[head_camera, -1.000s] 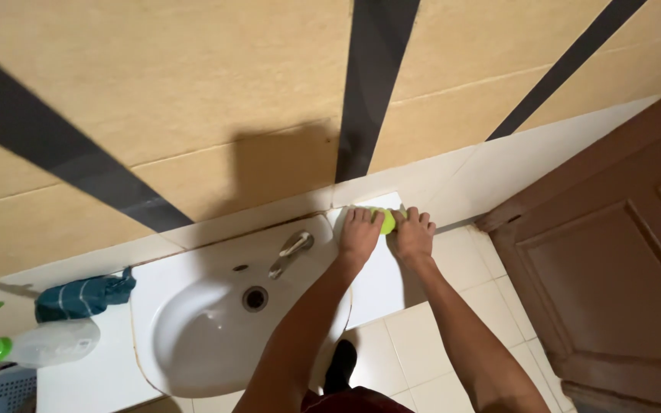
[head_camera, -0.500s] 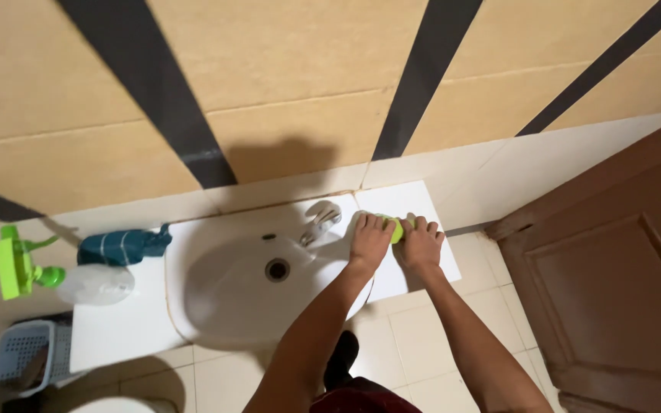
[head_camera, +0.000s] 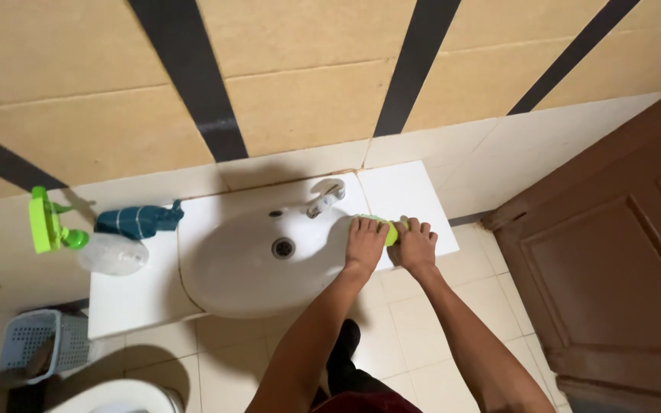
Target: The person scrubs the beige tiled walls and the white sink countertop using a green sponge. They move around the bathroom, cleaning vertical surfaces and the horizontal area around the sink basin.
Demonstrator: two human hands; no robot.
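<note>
Green sponge (head_camera: 386, 228) gripped under both hands' fingers, shifted nearer basin (head_camera: 254, 268), tap (head_camera: 324, 197).

A small bright yellow-green sponge (head_camera: 386, 229) lies pressed flat on the white ledge to the right of the sink (head_camera: 262, 264), just at the basin's right rim. Only a narrow strip of it shows, its middle and top edge, in the gap between the two hands covering it. The left hand (head_camera: 365, 243) rests palm down over the sponge's sink-side end, fingers spread toward the wall. The right hand (head_camera: 416, 245) lies over the end away from the sink, touching the left hand. The faucet stands just beyond the sponge, at the sink's back edge.
</note>
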